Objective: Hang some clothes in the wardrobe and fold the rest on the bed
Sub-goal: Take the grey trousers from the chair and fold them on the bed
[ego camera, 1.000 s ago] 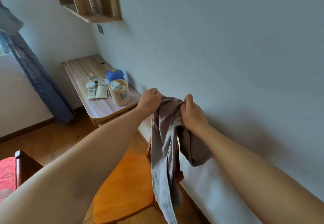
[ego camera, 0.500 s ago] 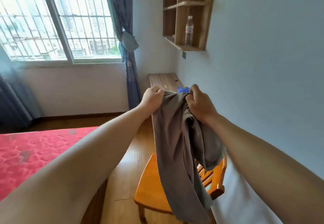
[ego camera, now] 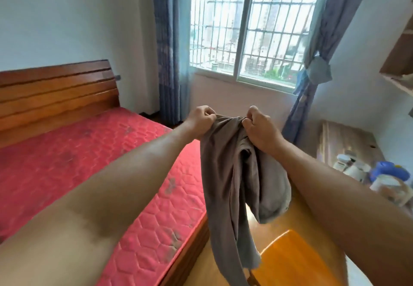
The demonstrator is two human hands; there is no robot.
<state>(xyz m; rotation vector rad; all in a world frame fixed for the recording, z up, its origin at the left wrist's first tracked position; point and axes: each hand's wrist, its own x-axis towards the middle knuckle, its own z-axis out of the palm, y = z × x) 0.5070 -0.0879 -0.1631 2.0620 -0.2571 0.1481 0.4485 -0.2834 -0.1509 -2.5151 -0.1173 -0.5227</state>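
1. Wooden floor fills the bottom of the view, and the orange seat of a chair stands on it at the lower right, nearest of all.
2. Two bare forearms reach forward and hold a grey-brown garment up in the air. It hangs in long folds just to the right of the bed's edge, clear of the mattress, and its lower end dangles in front of the chair seat.
3. The left hand has its fingers curled and pinches the garment's top edge at the left corner.
4. The right hand is clenched round the top edge at the other side, with a loose bunch of cloth sagging below its wrist.
5. The bed lies to the left, with a red quilted mattress on a wooden frame and a slatted headboard against the wall.
6. A wooden desk stands to the right and carries blurred containers, one of them with a blue lid.
7. Farthest off is a barred window between blue curtains. The right-hand one is tied back, and the corner of a wall shelf shows at the right edge.
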